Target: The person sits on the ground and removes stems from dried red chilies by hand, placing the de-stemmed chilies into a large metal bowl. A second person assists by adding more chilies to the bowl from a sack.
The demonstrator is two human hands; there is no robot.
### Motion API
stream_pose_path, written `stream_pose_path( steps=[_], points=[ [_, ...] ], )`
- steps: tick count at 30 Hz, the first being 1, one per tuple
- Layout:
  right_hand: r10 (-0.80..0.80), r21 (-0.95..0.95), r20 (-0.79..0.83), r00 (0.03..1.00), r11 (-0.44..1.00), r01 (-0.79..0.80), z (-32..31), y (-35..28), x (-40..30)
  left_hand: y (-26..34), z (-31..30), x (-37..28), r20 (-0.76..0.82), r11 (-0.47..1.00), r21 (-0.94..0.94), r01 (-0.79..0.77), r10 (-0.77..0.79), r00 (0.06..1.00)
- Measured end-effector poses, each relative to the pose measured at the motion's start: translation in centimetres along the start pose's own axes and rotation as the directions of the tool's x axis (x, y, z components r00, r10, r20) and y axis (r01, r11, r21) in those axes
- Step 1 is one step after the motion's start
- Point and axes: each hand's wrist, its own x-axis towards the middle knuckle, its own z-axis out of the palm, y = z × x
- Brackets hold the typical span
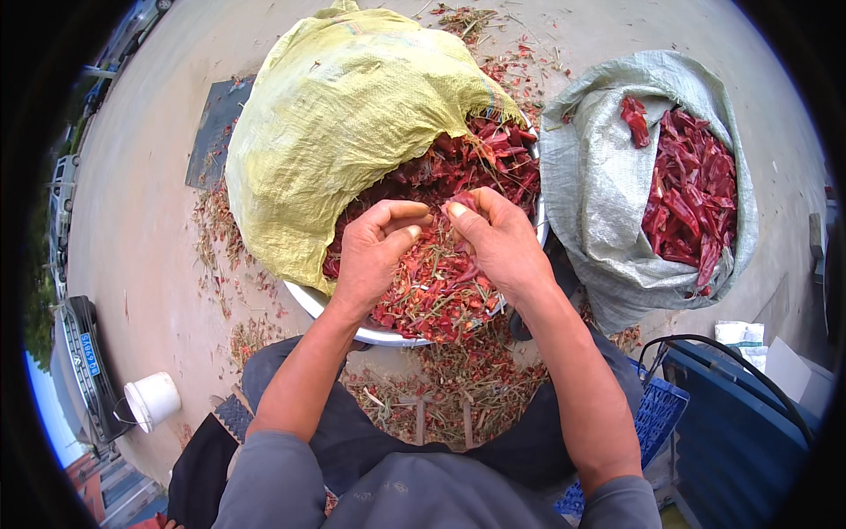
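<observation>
My right hand (492, 231) pinches a piece of dried red chili pepper (465, 200) between thumb and fingers. Beside it, my left hand (386, 241) has its thumb and fingers apart, with nothing visible between them. Both are above a white basin (307, 299) heaped with broken dried chilies, stems and bits (429, 291). A yellow woven sack (357, 112) lies over the far left of the basin, its mouth spilling dried chilies (509, 155). To the right stands a pale woven sack (595, 185) holding dried red chilies (694, 192), one of them on its folded rim.
Stems and chili scraps (489, 377) litter the ground between my legs. A white bucket (153, 401) is at the lower left, a dark flat board (213, 132) at the upper left. A blue plastic basket (661, 410) and a large blue object (733, 410) are at the lower right. Parked vehicles line the far left.
</observation>
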Motion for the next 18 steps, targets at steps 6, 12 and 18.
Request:
stream_pose_path(
  steps=[6, 12, 18],
  points=[
    [0.067, 0.212, 0.003, 0.998, 0.975, -0.066, -0.4, -4.0, -0.5, -9.7, -3.3, 5.2, 0.039, 0.670, 0.742, -0.008, -0.031, 0.999],
    [0.009, 0.205, -0.007, 1.000, 0.979, -0.007, -1.1, -4.0, -0.5, -18.5, -3.9, 5.4, 0.173, 0.383, 0.916, -0.122, -0.102, 0.980],
    [0.019, -0.058, -0.090, 0.996, 0.998, -0.024, -2.6, -4.0, -0.4, -15.6, -3.8, 6.8, 0.024, 0.423, 0.906, -0.009, -0.029, 0.999]
  ],
)
